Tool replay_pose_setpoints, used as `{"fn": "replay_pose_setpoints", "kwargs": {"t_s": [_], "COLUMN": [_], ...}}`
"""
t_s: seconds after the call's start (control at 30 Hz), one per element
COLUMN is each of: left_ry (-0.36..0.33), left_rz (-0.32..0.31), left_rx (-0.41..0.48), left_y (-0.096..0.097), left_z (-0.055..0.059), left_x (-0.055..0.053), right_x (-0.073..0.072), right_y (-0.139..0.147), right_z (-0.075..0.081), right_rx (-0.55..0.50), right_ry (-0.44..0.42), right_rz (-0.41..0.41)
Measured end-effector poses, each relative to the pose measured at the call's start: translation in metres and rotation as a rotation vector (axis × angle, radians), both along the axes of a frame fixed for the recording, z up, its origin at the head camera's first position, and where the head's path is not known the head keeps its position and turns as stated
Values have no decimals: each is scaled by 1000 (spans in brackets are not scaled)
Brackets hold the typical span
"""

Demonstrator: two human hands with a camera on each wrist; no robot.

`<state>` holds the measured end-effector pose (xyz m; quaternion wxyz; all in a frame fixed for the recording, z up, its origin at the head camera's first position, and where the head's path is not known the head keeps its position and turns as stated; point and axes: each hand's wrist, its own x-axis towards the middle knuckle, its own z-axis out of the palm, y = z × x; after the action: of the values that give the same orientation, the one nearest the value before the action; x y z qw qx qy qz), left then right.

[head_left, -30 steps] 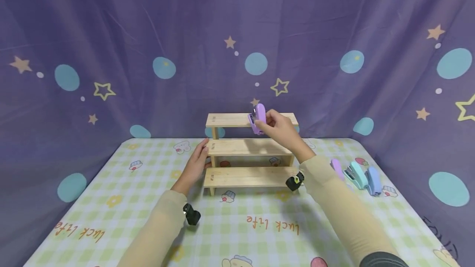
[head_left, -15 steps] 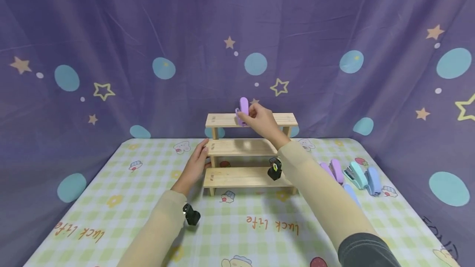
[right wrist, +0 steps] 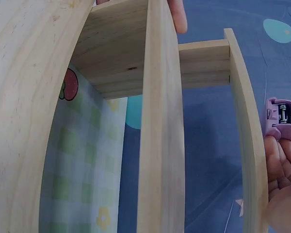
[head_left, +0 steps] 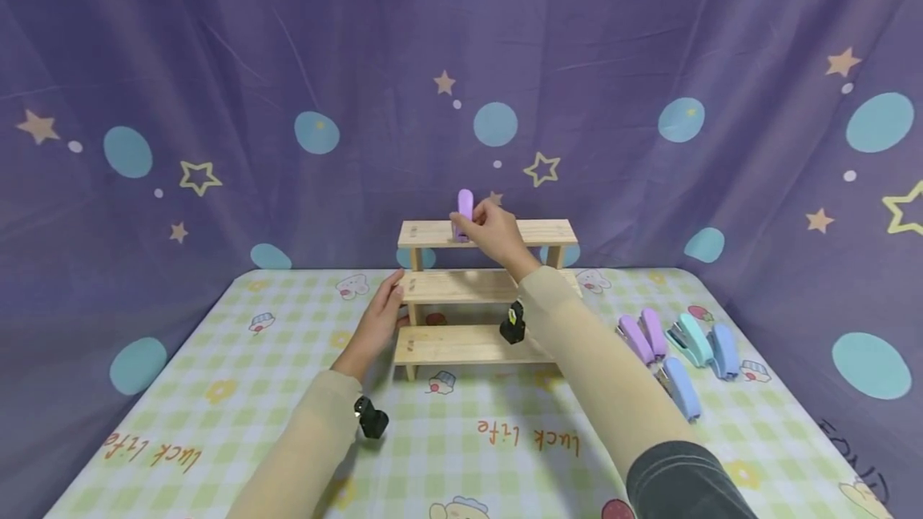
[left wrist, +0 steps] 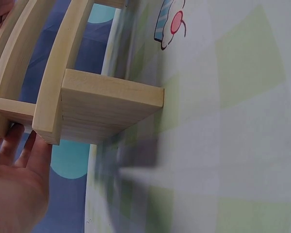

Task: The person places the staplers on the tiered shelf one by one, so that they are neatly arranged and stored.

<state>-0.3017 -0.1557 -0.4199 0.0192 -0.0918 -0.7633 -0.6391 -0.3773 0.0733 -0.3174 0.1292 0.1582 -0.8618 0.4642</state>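
In the head view a three-tier wooden shelf (head_left: 447,344) stands mid-table. My left hand (head_left: 373,328) grips its left end at the middle tier, with fingers (left wrist: 39,155) against the wood in the left wrist view. My right hand (head_left: 497,237) pinches a purple stapler (head_left: 465,205) between thumb and fingers, upright over the left-centre of the top board (head_left: 548,231). In the right wrist view the stapler (right wrist: 282,116) shows its metal end beside that board, partly cut off by the frame edge.
To the right on the checked tablecloth (head_left: 274,391) lie two purple staplers (head_left: 634,338), a mint stapler (head_left: 694,340) and two blue staplers (head_left: 681,388). A purple patterned curtain (head_left: 606,46) hangs behind the table.
My right hand has carried the purple stapler leftward along the top tier and turned it more upright. The left hand has stayed on the shelf. The staplers on the right are now less covered.
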Motion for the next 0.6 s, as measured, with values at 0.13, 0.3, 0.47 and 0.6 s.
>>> {"fn": "replay_pose_setpoints", "kwargs": {"t_s": [0.13, 0.3, 0.47, 0.6], "left_ry": [4, -3, -13, -12], "left_rz": [0, 2, 13, 14], "left_rx": [-4, -1, 0, 3], "left_y": [-2, 0, 0, 0], "left_z": [1, 0, -1, -1], "left_x": [0, 0, -1, -1], "right_x": [1, 1, 0, 0], "right_y": [-5, -7, -10, -12], "right_z": [0, -1, 0, 0], "right_rx": [-1, 0, 11, 17], "right_ry": [4, -16, -19, -23], "right_rz": [-7, -21, -37, -53]}}
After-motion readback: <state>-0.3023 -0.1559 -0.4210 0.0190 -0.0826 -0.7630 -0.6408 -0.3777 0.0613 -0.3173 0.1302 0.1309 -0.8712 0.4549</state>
